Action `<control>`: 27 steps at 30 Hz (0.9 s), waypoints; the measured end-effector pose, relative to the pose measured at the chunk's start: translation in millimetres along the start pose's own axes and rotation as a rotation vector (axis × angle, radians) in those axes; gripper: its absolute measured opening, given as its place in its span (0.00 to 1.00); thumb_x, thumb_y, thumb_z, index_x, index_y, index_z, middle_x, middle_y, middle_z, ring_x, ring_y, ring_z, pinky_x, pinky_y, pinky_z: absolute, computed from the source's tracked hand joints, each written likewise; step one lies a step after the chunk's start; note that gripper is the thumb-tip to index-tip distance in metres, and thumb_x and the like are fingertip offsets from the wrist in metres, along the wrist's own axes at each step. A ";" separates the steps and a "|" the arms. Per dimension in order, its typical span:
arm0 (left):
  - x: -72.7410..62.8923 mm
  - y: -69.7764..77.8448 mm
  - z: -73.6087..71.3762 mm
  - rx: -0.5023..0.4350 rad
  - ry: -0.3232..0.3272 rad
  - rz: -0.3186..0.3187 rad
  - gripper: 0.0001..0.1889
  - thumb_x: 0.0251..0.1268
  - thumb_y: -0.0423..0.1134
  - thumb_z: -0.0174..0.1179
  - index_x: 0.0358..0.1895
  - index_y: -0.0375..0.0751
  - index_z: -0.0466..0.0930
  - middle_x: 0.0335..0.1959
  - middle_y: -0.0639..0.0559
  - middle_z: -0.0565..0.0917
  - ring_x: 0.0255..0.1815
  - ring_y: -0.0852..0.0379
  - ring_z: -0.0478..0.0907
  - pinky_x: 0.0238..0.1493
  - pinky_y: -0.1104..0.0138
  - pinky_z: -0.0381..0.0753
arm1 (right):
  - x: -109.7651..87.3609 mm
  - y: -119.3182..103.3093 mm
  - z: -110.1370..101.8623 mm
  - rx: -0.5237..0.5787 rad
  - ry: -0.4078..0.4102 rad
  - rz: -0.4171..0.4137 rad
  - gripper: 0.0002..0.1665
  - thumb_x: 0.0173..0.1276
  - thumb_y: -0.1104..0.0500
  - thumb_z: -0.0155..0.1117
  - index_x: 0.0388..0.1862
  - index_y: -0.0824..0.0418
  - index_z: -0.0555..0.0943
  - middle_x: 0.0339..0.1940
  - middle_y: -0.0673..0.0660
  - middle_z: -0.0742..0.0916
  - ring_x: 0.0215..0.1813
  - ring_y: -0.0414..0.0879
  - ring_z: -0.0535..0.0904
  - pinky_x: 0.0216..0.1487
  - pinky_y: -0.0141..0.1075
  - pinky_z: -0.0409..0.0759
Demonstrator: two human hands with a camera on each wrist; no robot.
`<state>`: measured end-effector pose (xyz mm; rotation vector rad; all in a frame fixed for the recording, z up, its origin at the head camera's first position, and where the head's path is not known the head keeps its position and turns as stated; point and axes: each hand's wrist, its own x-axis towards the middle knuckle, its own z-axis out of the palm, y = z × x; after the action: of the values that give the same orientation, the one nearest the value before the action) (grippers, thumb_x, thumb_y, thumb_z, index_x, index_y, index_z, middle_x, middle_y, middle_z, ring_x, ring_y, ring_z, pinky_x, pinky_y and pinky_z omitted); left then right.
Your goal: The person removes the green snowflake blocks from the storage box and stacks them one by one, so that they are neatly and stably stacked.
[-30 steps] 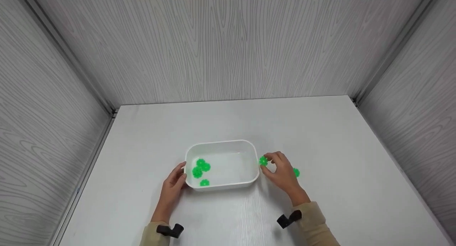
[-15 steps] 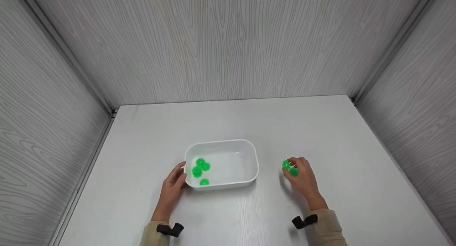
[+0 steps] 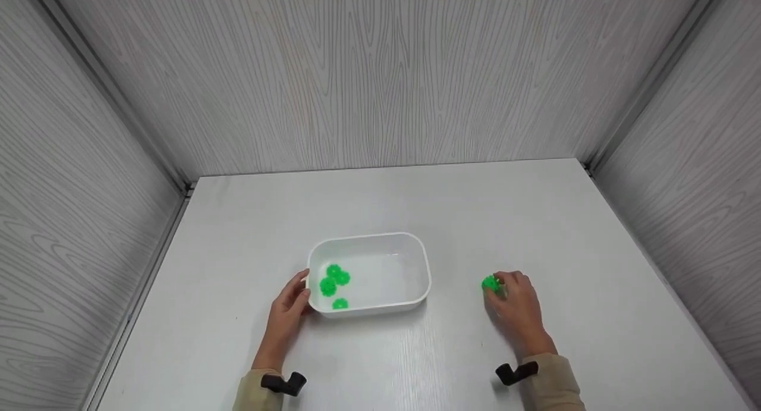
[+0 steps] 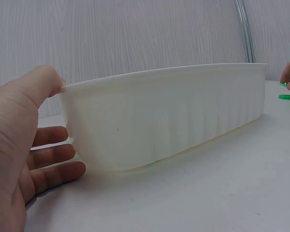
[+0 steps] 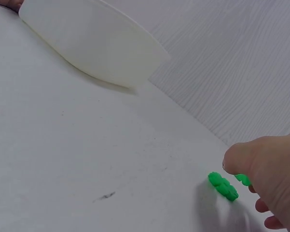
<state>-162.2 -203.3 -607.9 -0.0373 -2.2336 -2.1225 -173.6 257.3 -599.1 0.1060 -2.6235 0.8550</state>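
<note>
In the head view a white plastic tub point(image 3: 389, 307) stands mid-table with several green flower-shaped plastic pieces point(image 3: 329, 286) lying towards its left end. My left hand point(image 3: 286, 313) holds the tub's left end, thumb at the rim and other fingers against the outer wall, as the left wrist view shows. To the right of the tub, my right hand point(image 3: 516, 301) pinches one green flower-shaped piece point(image 5: 242, 179) between thumb and fingers. Just below it, a second green piece point(image 5: 223, 186) is near the tabletop; the left wrist view shows this lower piece point(image 4: 285, 97) beneath the fingertips.
The white table point(image 3: 380, 203) is bounded by grey wood-grain panels at the back point(image 3: 368, 78), left point(image 3: 77, 220) and right point(image 3: 695, 185). A dark smudge point(image 5: 106, 195) marks the tabletop in the right wrist view.
My right hand has moved right, away from the tub, carrying the pinched green piece, and come down over the other green piece. The left hand and tub have hardly moved.
</note>
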 end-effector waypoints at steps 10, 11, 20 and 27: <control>0.4 -0.1 0.4 -0.003 -0.001 -0.011 0.23 0.66 0.50 0.55 0.64 0.58 0.68 0.55 0.46 0.77 0.50 0.49 0.76 0.43 0.60 0.78 | -2.6 0.9 3.0 -0.075 -0.062 0.060 0.19 0.60 0.53 0.64 0.47 0.62 0.79 0.42 0.58 0.79 0.46 0.54 0.73 0.47 0.50 0.70; 0.5 -1.9 1.2 0.001 0.004 0.000 0.24 0.65 0.52 0.56 0.64 0.60 0.69 0.54 0.48 0.77 0.49 0.50 0.76 0.42 0.62 0.78 | -2.9 0.9 3.1 -0.085 -0.060 0.053 0.19 0.60 0.53 0.64 0.47 0.62 0.79 0.42 0.58 0.79 0.46 0.54 0.73 0.47 0.50 0.69; -0.9 -1.3 1.8 0.004 0.016 -0.008 0.22 0.68 0.45 0.54 0.65 0.56 0.68 0.55 0.47 0.77 0.51 0.51 0.75 0.43 0.62 0.78 | -5.7 1.2 2.6 -0.071 -0.065 0.055 0.22 0.61 0.52 0.63 0.51 0.62 0.78 0.46 0.59 0.79 0.49 0.55 0.72 0.48 0.51 0.69; -0.1 -2.0 1.8 0.004 0.017 -0.003 0.23 0.67 0.47 0.55 0.64 0.55 0.69 0.55 0.48 0.77 0.51 0.51 0.75 0.42 0.61 0.78 | -1.9 -9.3 -3.0 -0.041 -0.047 0.016 0.22 0.63 0.53 0.63 0.52 0.63 0.77 0.48 0.60 0.78 0.50 0.56 0.73 0.50 0.51 0.69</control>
<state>-162.3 -201.6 -610.0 -0.0149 -2.2301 -2.1115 -169.1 251.4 -592.5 0.0952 -2.6882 0.8130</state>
